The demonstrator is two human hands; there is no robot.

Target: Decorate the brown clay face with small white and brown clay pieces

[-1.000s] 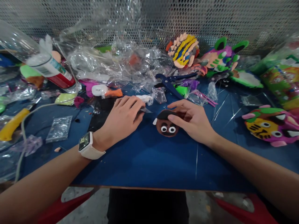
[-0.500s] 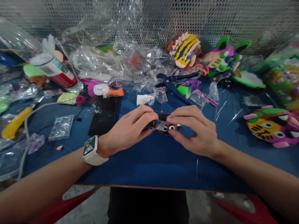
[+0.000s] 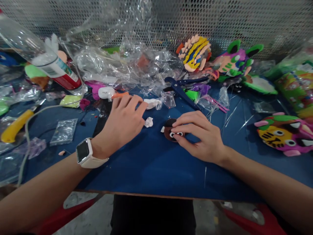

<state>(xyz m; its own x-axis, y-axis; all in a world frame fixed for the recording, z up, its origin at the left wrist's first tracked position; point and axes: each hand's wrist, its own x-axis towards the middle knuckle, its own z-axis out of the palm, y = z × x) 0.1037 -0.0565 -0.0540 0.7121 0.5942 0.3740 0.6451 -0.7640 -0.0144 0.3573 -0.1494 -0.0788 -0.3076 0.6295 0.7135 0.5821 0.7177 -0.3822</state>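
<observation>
A small brown clay face (image 3: 167, 132) with two white-and-black eyes and a black top lies on the blue table. My right hand (image 3: 199, 137) has its thumb and fingers closed on the face's right side. A small white piece sticks out at the face's left edge. To its left, my left hand (image 3: 126, 117) is held over the table with its fingers apart and nothing seen in it. Beside that thumb lies a small white lump (image 3: 148, 122). Just beyond the fingers are a white packet (image 3: 153, 103) and an orange piece (image 3: 120, 94). A black phone (image 3: 99, 120) is partly covered by the left hand.
Blue-handled pliers (image 3: 179, 89) lie beyond the right hand. Crumpled clear plastic (image 3: 117, 65) lines the metal mesh (image 3: 166, 19). Colourful clay masks stand at right, one (image 3: 278, 133) near the right forearm. At left are a yellow-handled tool (image 3: 16, 127), a cable (image 3: 28, 133) and a bottle (image 3: 61, 75).
My left hand has moved left and away from the clay face, and its fingers have spread. The white lump now shows between the hands. My right hand has stayed at the face.
</observation>
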